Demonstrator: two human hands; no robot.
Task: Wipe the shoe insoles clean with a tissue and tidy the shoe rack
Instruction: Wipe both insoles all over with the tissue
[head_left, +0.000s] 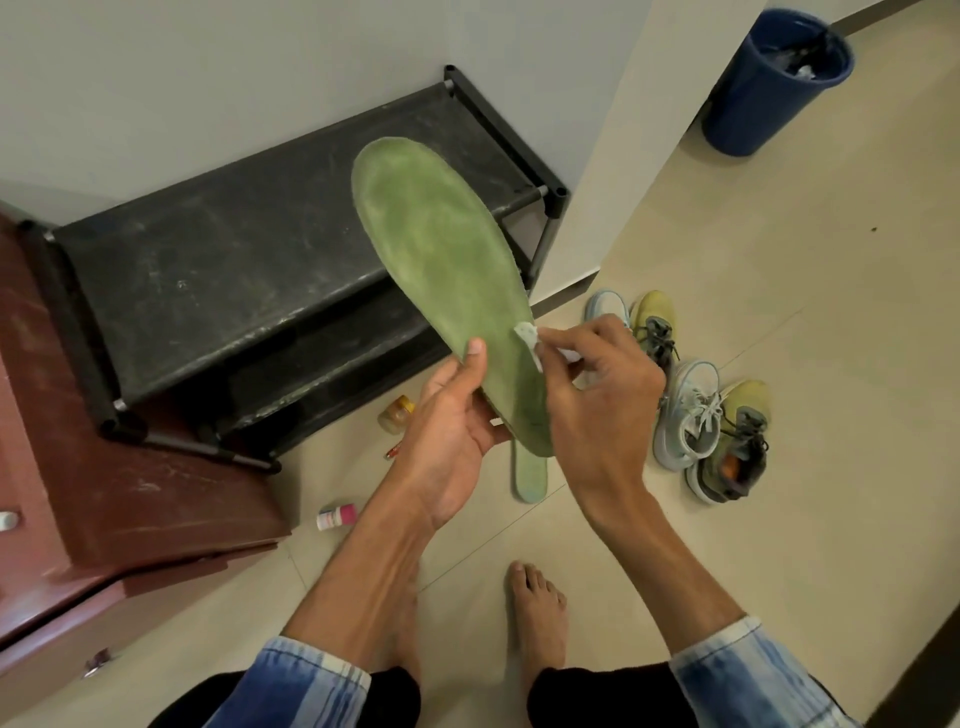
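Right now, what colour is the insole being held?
Green insole, a dull, suede-like shade; the head view shows it.

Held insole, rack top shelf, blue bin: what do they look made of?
The insole: green, matte, fuzzy nap, so likely a suede-like fabric face; core not visible. The rack top shelf: black sheet, fabric or vinyl by the look, stretched between dark tubes, scuffed with pale dusty streaks. The blue bin: smooth, even colour, probably plastic.

Blue bin (769, 98) at upper right, brown cabinet (104, 493) at left, pink-white bottle (336, 517) on floor.
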